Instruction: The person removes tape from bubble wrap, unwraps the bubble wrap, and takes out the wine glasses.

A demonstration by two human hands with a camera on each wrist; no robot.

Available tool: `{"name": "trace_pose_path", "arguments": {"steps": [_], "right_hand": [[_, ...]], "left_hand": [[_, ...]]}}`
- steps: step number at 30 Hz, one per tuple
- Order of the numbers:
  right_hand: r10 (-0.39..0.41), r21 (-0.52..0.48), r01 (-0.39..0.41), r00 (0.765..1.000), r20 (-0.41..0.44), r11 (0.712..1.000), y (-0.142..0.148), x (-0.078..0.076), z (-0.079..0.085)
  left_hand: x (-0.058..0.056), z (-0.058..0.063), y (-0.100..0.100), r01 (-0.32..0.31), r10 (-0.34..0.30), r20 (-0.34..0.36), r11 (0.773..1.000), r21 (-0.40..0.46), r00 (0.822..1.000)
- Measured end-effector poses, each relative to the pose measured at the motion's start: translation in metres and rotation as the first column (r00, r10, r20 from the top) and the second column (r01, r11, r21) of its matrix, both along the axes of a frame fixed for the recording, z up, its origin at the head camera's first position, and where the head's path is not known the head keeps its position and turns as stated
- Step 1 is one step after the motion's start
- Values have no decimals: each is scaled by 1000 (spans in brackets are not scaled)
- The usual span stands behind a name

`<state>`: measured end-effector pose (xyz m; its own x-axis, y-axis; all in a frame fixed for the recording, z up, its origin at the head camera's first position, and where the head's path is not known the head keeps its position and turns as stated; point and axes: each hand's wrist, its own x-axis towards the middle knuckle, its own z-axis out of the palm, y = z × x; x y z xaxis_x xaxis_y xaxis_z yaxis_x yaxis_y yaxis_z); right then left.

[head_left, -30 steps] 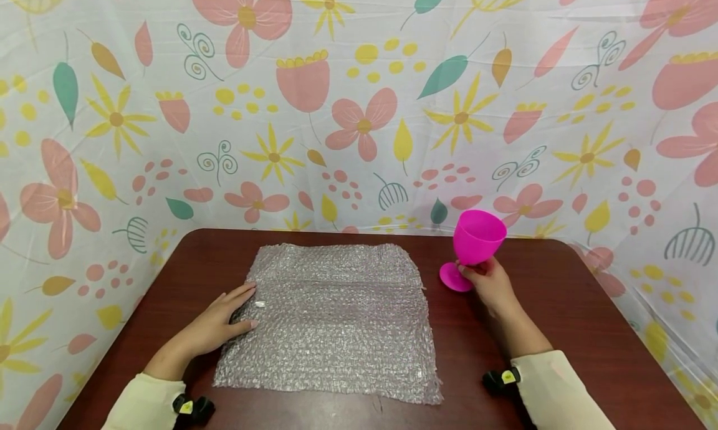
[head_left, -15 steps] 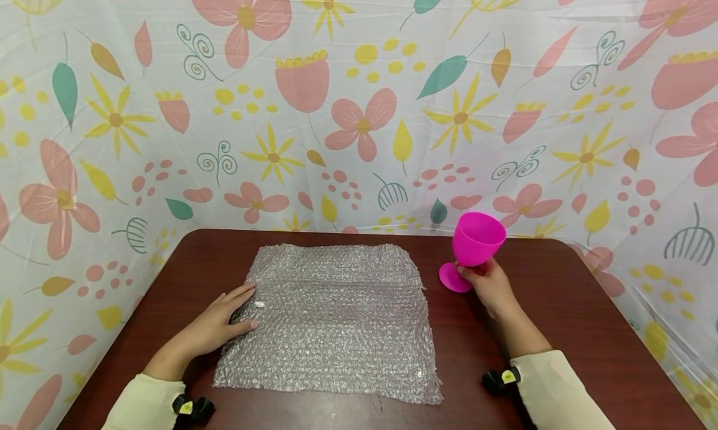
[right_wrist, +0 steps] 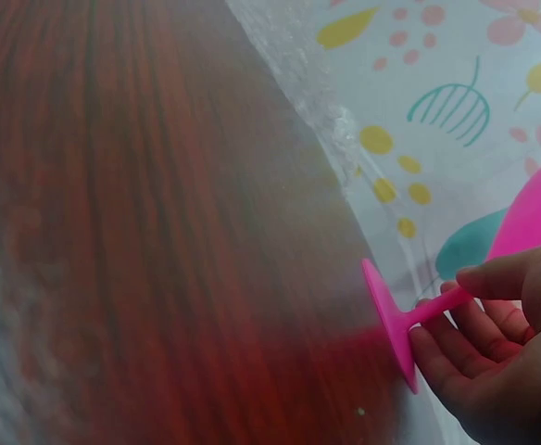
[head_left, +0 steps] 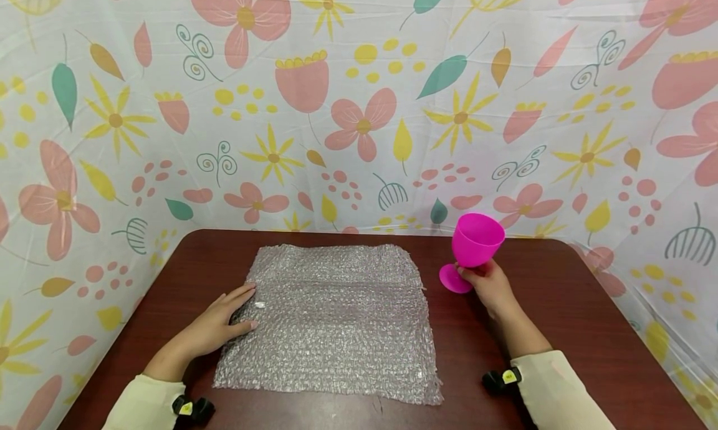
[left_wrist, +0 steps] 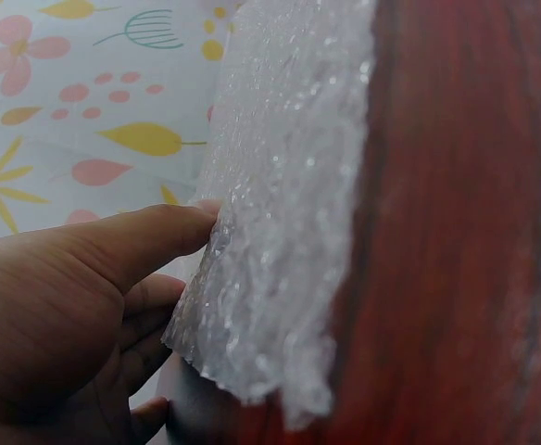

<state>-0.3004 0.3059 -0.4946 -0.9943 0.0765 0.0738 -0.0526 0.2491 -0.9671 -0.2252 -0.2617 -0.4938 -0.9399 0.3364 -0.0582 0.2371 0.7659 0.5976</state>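
A bright pink plastic goblet [head_left: 478, 240] is at the right of the table in the head view, tilted, its bowl leaning right. My right hand [head_left: 490, 286] holds it by the stem, thumb on one side and fingers on the other. In the right wrist view the round foot [right_wrist: 391, 324] shows close to the tabletop; whether it touches is unclear. A flat sheet of bubble wrap [head_left: 336, 330] lies in the middle. At its left edge rests my left hand [head_left: 215, 324], fingers extended. The left wrist view has the thumb touching the wrap's edge [left_wrist: 280, 232].
The dark reddish-brown wooden table [head_left: 538, 268] has rounded far corners. Behind it and along both sides hangs a white curtain [head_left: 359, 106] printed with flowers and leaves. Black wrist cameras [head_left: 501, 379] sit at both cream sleeves.
The goblet's bowl has dipped very slightly in the right hand. The left hand and the bubble wrap have stayed where they were.
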Motion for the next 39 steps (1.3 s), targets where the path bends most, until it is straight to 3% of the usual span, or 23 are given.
{"name": "trace_pose_path", "arguments": {"steps": [10, 19, 39], "right_hand": [[1, -8, -1, 1000, 5, 1000, 0, 1, 2], [-4, 47, 4, 1000, 1, 999, 3, 4, 1], [-11, 80, 9, 1000, 20, 997, 7, 3, 1]], "left_hand": [[-2, 1, 0, -2, 2, 7, 1000, 4, 1000], [0, 1, 2, -8, 8, 13, 1000, 19, 1000], [0, 1, 5, -10, 10, -53, 1000, 3, 999]]}}
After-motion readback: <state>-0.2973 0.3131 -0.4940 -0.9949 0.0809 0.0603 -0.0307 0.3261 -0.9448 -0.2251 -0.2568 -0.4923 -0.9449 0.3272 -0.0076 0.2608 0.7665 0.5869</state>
